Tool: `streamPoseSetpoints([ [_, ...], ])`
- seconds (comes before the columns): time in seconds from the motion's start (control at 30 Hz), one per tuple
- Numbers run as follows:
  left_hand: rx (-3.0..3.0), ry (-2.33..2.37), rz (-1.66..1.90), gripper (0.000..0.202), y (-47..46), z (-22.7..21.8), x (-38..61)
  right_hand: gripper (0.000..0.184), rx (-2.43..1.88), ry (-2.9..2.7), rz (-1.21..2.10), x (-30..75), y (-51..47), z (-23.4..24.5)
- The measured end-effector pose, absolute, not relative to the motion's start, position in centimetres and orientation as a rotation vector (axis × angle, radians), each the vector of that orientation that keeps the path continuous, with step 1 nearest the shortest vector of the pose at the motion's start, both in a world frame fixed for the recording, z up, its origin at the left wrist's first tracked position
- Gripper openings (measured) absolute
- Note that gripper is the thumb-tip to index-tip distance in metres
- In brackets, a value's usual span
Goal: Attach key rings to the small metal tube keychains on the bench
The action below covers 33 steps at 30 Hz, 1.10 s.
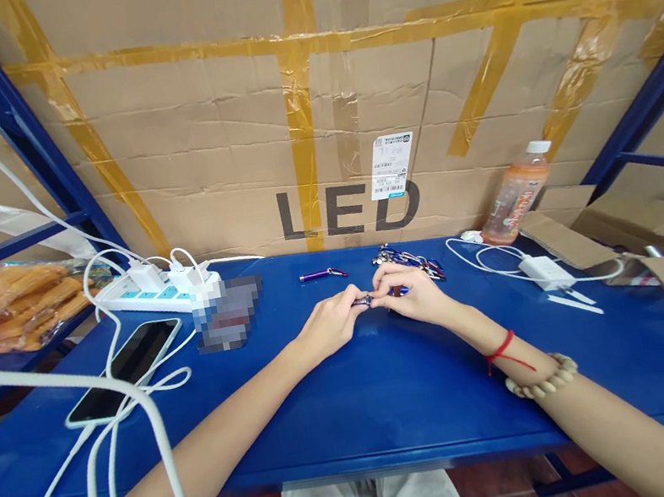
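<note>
Over the middle of the table, my left hand (339, 316) and my right hand (410, 290) meet fingertip to fingertip. Both are closed in a pinch on a small blue-and-silver metal piece (365, 300), mostly covered by the fingers. A bit of blue shows under my right hand's fingers. Just beyond the hands lies a slim purple metal tube (316, 275) with a small clip at its right end. Behind my right hand is a pile of small metal tubes with clips (401, 255), partly hidden by that hand.
On the left of the blue table (358, 398) are a white power strip (153, 293), a phone (126, 370) and looping white cables (165, 449). A drink bottle (515, 195), a white adapter (546, 272) and open cardboard (657, 234) stand right. A large taped carton (213, 158) forms the back.
</note>
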<state>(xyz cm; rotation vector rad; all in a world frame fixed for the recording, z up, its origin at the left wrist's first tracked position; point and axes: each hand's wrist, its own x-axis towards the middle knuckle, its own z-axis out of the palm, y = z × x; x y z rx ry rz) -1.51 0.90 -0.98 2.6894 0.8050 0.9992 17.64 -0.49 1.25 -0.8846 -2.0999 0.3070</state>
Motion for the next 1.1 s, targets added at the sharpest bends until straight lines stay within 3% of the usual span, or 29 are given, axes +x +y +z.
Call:
streamPoseSetpoints([
  [0.3, 2.858, 0.753, 1.235, 0.014, 1.25, -1.29, -1.34, 0.036, -0.962, -2.015, 0.446, 16.87, -0.82, 1.35],
  [0.6, 2.871, 0.817, 1.255, 0.020, 1.44, -1.45, -1.24, 0.035, -1.071, -1.968, 0.474, 16.78, -0.58, 0.91],
  [1.1, 2.725, 0.901, 1.184, 0.009, 1.23, -1.21, -1.04, 0.039, -1.098, -1.924, 0.515, 16.92, -0.33, 1.17],
])
